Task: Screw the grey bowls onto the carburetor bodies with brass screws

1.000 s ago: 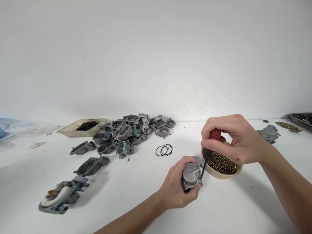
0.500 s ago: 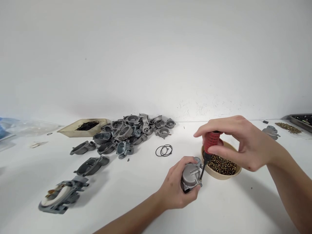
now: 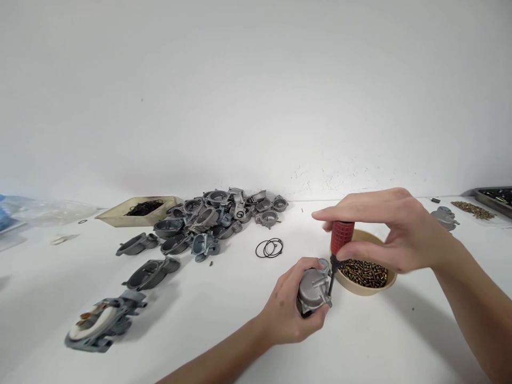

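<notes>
My left hand (image 3: 294,309) is wrapped round a grey metal carburetor (image 3: 313,288), its rounded bowl cover facing up. In my right hand (image 3: 394,229) is a screwdriver (image 3: 342,238) with a red and black handle, gripped between thumb and fingers. Its shaft runs down, slightly tilted, and the tip meets the right edge of the cover at a screw spot. Just behind the shaft stands a round beige bowl (image 3: 362,290) full of small brass-coloured screws (image 3: 365,273), partly hidden by my right hand.
Grey float bowls (image 3: 206,217) lie heaped at centre left, with a beige tray (image 3: 128,217) of black rings behind. Black O-rings (image 3: 269,248) lie near the middle. An open carburetor body (image 3: 106,322) sits front left. Loose screws (image 3: 474,209) and a dark tray (image 3: 494,197) are far right.
The screwdriver handle has swung a little left and stands more upright, with my right hand shifted along and its fingers stretched further. My left hand and the carburetor stay in place.
</notes>
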Tool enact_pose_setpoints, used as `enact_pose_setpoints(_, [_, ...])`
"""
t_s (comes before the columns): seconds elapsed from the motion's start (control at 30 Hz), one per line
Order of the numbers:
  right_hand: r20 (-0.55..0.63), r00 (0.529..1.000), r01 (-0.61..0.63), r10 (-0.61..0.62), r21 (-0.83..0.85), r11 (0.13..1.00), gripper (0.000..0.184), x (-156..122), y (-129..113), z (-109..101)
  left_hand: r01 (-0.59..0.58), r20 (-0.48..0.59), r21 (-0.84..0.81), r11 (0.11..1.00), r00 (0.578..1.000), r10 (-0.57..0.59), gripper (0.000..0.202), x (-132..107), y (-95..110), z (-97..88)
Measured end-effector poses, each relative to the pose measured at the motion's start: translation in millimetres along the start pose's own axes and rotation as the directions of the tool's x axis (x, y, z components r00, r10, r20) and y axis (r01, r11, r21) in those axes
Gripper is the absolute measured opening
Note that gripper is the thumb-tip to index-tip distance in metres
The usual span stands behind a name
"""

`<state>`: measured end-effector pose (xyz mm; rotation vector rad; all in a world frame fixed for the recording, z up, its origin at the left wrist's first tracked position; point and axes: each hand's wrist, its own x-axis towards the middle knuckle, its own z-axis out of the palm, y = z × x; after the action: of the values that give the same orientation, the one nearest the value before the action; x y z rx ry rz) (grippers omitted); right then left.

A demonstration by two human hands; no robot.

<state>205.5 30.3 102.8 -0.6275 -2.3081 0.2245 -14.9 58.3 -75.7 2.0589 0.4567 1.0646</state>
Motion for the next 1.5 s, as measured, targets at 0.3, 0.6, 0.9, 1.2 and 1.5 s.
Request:
enact_pose_setpoints(0.3, [0.036, 0.999, 0.007, -0.01, 0.08, 0.997, 0.031, 1, 1, -2, -0.022, -0.001, 0.01, 1.0, 1.0, 0.022, 0.054, 1, 1, -0.1])
enact_pose_setpoints(0.6, [0.062, 0.998, -0.014, 0.005, 0.146, 0.989, 0.034, 0, 0, -3, -0.009, 0.002, 0.019, 1.0, 1.0, 0.009, 0.052, 1, 3, -0.6])
enact_pose_setpoints(0.9, [0.082, 0.997, -0.015, 0.002, 0.149, 0.989, 0.035, -1, -3, -3, 0.013, 0.01, 0.017, 1.0, 1.0, -0.013, 0.053, 2, 3, -0.5])
enact_pose_setpoints(1.2, [0.1, 0.995, -0.027, 0.011, 0.152, 0.988, 0.035, -3, -4, -3, -0.016, 0.004, 0.049, 0.999, 1.0, 0.016, 0.052, 1, 2, -0.3])
enact_pose_setpoints(1.5, [0.097, 0.995, -0.036, 0.025, 0.115, 0.993, 0.027, 0, -10, -3, -0.022, -0.009, 0.122, 0.992, 1.0, 0.023, 0.054, 1, 2, -1.3])
